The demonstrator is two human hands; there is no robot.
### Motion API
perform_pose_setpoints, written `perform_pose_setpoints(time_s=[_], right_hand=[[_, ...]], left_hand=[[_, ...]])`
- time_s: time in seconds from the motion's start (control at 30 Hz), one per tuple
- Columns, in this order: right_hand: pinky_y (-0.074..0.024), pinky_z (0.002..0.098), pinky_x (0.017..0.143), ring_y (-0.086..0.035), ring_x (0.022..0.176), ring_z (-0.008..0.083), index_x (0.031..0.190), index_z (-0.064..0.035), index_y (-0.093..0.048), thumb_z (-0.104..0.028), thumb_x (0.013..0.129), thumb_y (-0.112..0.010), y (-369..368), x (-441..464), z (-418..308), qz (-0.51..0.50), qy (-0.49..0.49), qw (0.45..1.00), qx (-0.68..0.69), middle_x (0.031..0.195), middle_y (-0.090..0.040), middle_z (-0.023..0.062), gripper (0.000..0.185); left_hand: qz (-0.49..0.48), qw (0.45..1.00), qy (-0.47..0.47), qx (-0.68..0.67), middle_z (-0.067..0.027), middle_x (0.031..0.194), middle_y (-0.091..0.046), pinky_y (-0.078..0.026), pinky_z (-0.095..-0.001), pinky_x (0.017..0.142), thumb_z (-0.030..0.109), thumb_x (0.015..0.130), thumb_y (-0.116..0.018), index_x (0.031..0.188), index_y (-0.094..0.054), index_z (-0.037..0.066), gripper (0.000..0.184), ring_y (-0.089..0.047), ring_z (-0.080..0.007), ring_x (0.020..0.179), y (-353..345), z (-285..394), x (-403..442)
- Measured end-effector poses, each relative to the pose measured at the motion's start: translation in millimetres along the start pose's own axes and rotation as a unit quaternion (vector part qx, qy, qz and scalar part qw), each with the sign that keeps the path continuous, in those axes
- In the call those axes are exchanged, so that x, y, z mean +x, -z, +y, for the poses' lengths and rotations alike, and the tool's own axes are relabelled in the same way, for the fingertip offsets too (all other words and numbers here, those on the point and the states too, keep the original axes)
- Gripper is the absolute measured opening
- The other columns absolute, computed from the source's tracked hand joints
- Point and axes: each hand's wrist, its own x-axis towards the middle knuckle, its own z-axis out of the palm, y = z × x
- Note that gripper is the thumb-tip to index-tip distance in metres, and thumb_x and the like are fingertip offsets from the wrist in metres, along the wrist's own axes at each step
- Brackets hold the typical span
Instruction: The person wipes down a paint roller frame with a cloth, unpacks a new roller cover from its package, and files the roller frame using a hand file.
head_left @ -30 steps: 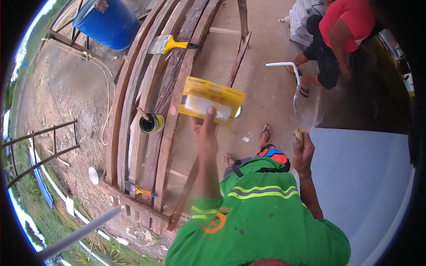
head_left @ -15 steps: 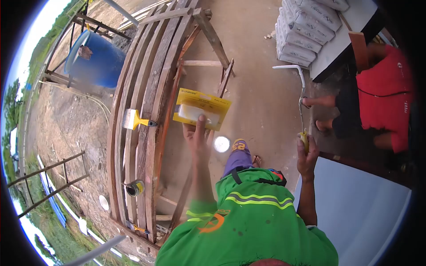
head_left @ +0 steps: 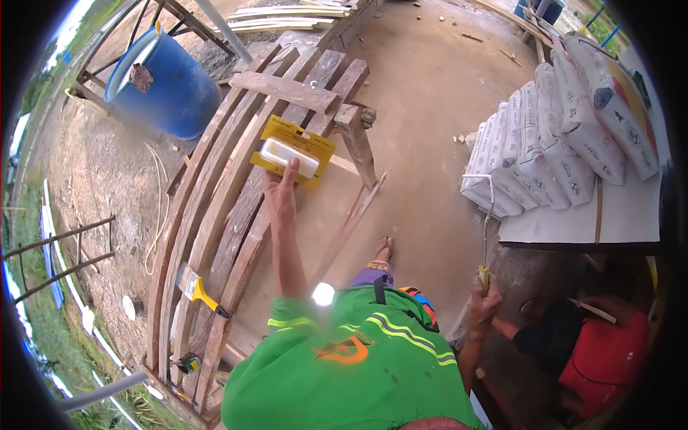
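My left hand [head_left: 281,190] grips a packaged paint roller refill [head_left: 290,156], thumb pressed over the front. Its backing card [head_left: 315,141] is yellow, and the white roller shows through the clear cover. My right hand [head_left: 484,309] is wrapped round the yellow handle of a paint roller frame [head_left: 486,240]. The bent metal rod points away from me, with no roller cover on its end. A yellow-handled paintbrush [head_left: 201,289] lies on the wooden slatted bench [head_left: 247,276], left of and below my left hand.
Printed white bags [head_left: 537,143] are stacked on a light-topped table [head_left: 631,222] at right. A person in a red shirt [head_left: 602,365] crouches below it. A blue drum [head_left: 175,97] stands upper left. A small black-and-yellow item [head_left: 190,363] lies on the bench.
My view has moved forward along the bench, bringing the bag stack nearer and the person in red lower in view. Both hands keep their hold on the packaged refill and the roller frame.
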Motion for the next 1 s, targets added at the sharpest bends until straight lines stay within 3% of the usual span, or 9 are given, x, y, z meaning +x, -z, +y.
perform_pose_setpoints(time_s=[0.17,0.3,0.47,0.57,0.67,0.73,0.83,0.93,1.0], right_hand=[[-0.0435,0.0383,0.061,-0.053,0.064,0.023,0.099,0.0012,-0.06,-0.025,0.092,-0.059,-6.4,123.4,4.2,0.044,-0.033,0.998,0.019,0.071,-0.055,0.0142,0.027],[-0.0482,0.0384,0.073,-0.06,0.076,0.0258,0.109,0.0016,-0.062,-0.026,0.093,-0.059,-21.4,222.1,27.2,-0.021,-0.065,0.997,-0.034,0.085,-0.065,0.0173,0.032],[-0.0444,0.0418,0.064,-0.052,0.065,0.0291,0.099,0.0011,-0.059,-0.027,0.092,-0.06,-64.6,407.6,53.3,-0.054,0.004,0.998,-0.044,0.072,-0.057,0.0157,0.029],[-0.0456,0.0396,0.066,-0.055,0.07,0.0242,0.106,0.0021,-0.059,-0.022,0.092,-0.06,-78.4,534.2,-1.6,-0.111,0.02,0.994,0.013,0.077,-0.059,0.0149,0.028],[-0.0455,0.0349,0.067,-0.053,0.073,0.0173,0.112,0.0032,-0.058,-0.017,0.093,-0.059,-91.4,644.2,-71.9,-0.15,0.134,0.979,0.028,0.08,-0.059,0.0124,0.027],[-0.0449,0.0336,0.067,-0.051,0.072,0.0163,0.113,0.0036,-0.058,-0.017,0.095,-0.058,-122.1,713.7,-102.6,-0.148,0.209,0.965,0.06,0.081,-0.058,0.012,0.028],[-0.0438,0.0325,0.065,-0.05,0.071,0.0154,0.113,0.0031,-0.058,-0.02,0.096,-0.056,-177.5,800.8,-145.5,-0.199,0.15,0.966,0.073,0.08,-0.059,0.011,0.029],[-0.0432,0.0345,0.064,-0.05,0.069,0.0178,0.114,0.003,-0.059,-0.025,0.097,-0.056,-245.8,867.7,-175.4,-0.248,0.144,0.958,0.016,0.08,-0.059,0.0128,0.033],[-0.0436,0.0383,0.065,-0.051,0.068,0.0231,0.114,0.0036,-0.058,-0.029,0.097,-0.056,-294.0,892.6,-191.9,-0.244,0.131,0.96,-0.03,0.078,-0.057,0.0155,0.037]], left_hand=[[-0.01,0.994,-0.06,0.092,-0.0075,0.111,-0.064,-0.05,-0.0287,0.086,0.019,0.088,-0.073,0.123,-0.055,0.003,0.043,-0.062,-0.0159,0.099,-42.3,2.9,151.8],[0.021,0.976,-0.08,0.203,-0.0105,0.108,-0.064,-0.051,-0.0317,0.082,0.019,0.084,-0.074,0.122,-0.052,0.0,0.047,-0.063,-0.0185,0.094,-50.9,14.6,236.3],[0.098,0.895,0.097,0.424,-0.0186,0.111,-0.065,-0.053,-0.0355,0.088,0.016,0.079,-0.072,0.128,-0.042,-0.008,0.063,-0.065,-0.0265,0.103,-57.6,37.4,306.0],[0.038,0.871,0.056,0.487,-0.0193,0.119,-0.063,-0.049,-0.0382,0.095,0.016,0.075,-0.068,0.137,-0.042,0.001,0.069,-0.061,-0.0298,0.113,-25.2,12.6,341.9],[0.056,0.83,0.189,0.521,-0.0238,0.13,-0.056,-0.043,-0.0401,0.102,0.019,0.073,-0.063,0.139,-0.047,0.006,0.069,-0.056,-0.0358,0.119,-41.3,12.2,332.8],[0.09,0.76,0.22,0.605,-0.0208,0.121,-0.062,-0.045,-0.0366,0.099,0.015,0.072,-0.062,0.133,-0.053,0.001,0.063,-0.059,-0.0325,0.115,-52.3,13.1,336.7],[0.109,0.766,0.123,0.622,-0.0248,0.126,-0.06,-0.044,-0.0363,0.101,0.015,0.073,-0.06,0.13,-0.055,-0.001,0.06,-0.057,-0.0372,0.118,-45.1,-9.9,335.9],[0.18,0.732,0.177,0.633,-0.0255,0.127,-0.058,-0.042,-0.0369,0.104,0.014,0.073,-0.058,0.132,-0.054,-0.002,0.061,-0.055,-0.0392,0.12,-44.1,-30.0,332.6],[0.218,0.773,0.226,0.551,-0.0254,0.133,-0.055,-0.037,-0.0387,0.108,0.013,0.076,-0.056,0.138,-0.048,-0.001,0.064,-0.05,-0.0384,0.126,-49.0,-20.0,349.8]])
